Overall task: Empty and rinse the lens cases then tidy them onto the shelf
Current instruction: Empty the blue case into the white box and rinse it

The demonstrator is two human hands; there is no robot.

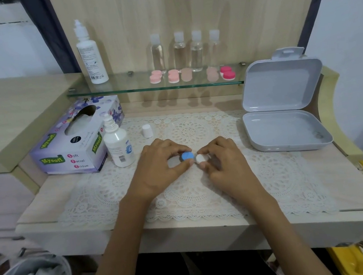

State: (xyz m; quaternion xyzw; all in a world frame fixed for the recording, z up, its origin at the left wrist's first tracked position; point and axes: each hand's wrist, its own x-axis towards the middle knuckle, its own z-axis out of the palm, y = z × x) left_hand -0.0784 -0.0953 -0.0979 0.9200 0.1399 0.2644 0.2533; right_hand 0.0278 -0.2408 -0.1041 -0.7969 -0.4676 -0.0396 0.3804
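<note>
Head view: lace mat lies on wooden desk below glass shelf.

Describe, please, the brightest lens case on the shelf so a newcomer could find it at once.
Find the clear glass shelf on the wooden back panel. At its right end sits the magenta-lidded round lens case; the neighbouring cases are pale pink or beige.
</note>
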